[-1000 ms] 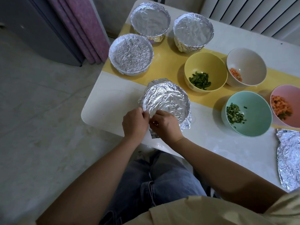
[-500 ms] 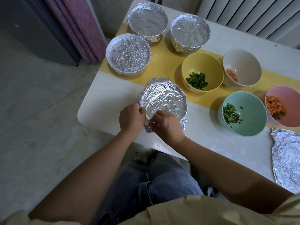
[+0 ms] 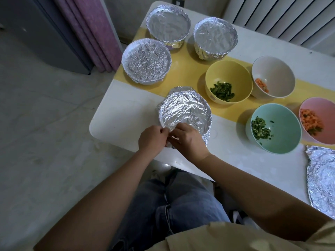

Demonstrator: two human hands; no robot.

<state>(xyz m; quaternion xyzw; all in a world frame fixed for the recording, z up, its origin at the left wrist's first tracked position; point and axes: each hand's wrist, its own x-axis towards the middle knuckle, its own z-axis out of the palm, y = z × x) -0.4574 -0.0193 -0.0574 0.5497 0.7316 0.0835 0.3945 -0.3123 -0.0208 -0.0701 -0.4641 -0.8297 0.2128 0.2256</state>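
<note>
Both hands, left hand (image 3: 153,139) and right hand (image 3: 188,140), pinch the foil (image 3: 184,109) at the bowl's near edge, folding it down. Next, press farther round the rim.

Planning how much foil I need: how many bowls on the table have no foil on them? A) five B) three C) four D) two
C: the yellow bowl, white bowl, green bowl and pink bowl are unwrapped; left hand and right hand pinch foil over a fifth.
</note>
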